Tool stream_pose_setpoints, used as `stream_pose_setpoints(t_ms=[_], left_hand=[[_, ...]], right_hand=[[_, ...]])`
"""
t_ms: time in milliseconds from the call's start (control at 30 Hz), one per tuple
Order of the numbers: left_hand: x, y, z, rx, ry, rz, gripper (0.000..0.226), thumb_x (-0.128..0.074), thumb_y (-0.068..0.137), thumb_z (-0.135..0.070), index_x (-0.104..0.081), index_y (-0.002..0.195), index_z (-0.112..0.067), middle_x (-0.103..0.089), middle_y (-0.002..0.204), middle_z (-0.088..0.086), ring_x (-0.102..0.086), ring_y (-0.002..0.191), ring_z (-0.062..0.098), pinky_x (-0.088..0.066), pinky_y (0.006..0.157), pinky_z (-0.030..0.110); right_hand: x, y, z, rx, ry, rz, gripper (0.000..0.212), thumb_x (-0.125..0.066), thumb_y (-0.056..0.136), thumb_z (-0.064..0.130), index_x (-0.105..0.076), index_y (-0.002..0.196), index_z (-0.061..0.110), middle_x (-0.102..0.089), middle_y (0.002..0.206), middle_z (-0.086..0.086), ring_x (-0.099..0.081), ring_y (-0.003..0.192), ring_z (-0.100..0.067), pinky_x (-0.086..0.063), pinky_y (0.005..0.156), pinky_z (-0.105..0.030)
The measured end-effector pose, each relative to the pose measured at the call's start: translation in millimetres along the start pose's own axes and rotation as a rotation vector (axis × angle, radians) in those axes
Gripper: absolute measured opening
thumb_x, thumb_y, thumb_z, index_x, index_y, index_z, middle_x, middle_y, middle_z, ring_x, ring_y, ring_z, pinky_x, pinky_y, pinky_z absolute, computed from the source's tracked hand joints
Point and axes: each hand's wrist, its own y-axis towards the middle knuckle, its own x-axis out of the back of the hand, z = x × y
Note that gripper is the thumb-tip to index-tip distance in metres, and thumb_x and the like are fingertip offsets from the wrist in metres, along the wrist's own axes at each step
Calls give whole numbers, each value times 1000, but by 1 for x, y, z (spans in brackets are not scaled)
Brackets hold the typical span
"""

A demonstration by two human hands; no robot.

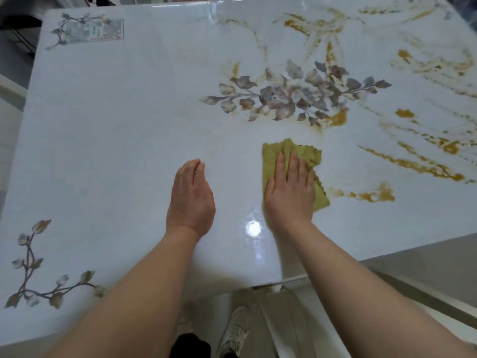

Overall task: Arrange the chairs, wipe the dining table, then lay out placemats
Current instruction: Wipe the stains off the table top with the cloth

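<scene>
The dining table (108, 130) fills the view, glossy white with printed grey-purple flowers and yellow-brown streaks. A crumpled olive-green cloth (307, 153) lies on it right of centre. My right hand (290, 191) presses flat on the cloth, fingers straight and pointing away from me. My left hand (192, 196) rests flat on the bare tabletop to the left of the cloth, fingers together and straight, holding nothing. No chairs or placemats are in view.
A label or sticker (94, 31) sits on the far left corner of the table. The near table edge runs under my forearms; below it are a light floor and my white shoe (236, 332). A pale ledge (426, 288) lies at the lower right.
</scene>
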Motion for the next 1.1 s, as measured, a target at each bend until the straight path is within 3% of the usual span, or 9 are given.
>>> stream_pose_setpoints(t_ms=[200,433,633,800,900,1100], left_hand=[[1,1,2,13,-9,4,42,-43,95,-4,-41,136,5,-39,142,18,-30,133,29,-19,117,38],[2,1,3,2,-25,11,42,-43,94,-2,-43,134,7,-41,139,21,-34,131,33,-22,116,42],[3,1,-3,-31,39,52,45,-44,88,4,-41,133,11,-41,137,27,-34,129,41,-24,113,49],[6,-4,-15,5,122,78,50,-40,88,8,-35,138,11,-36,143,29,-30,134,41,-20,115,46],[5,-15,-29,4,121,75,51,-39,88,9,-34,139,9,-35,144,27,-29,135,39,-19,116,45],[-18,-42,-79,46,54,40,47,-45,87,10,-41,134,12,-41,138,30,-36,131,42,-22,115,48]], right_hand=[[-4,-6,-16,164,29,-19,60,-3,96,39,3,153,22,8,160,-1,8,147,-19,5,119,-41],[3,-15,-96,-115,-1,-19,57,-9,99,38,-2,153,22,1,161,-3,-1,147,-23,0,119,-43],[3,-43,-68,-221,-21,32,59,-3,97,38,5,153,20,8,160,-7,5,147,-25,4,118,-45],[-8,-68,-33,-15,9,21,65,1,90,40,3,153,20,8,160,-7,6,147,-27,8,117,-46],[-12,-78,-30,112,12,9,64,-8,93,40,-8,153,18,-2,160,-8,-2,147,-27,3,117,-48],[-8,-76,-84,394,-8,13,58,-24,96,37,-23,151,22,-17,159,-5,-15,146,-25,-7,115,-48]])
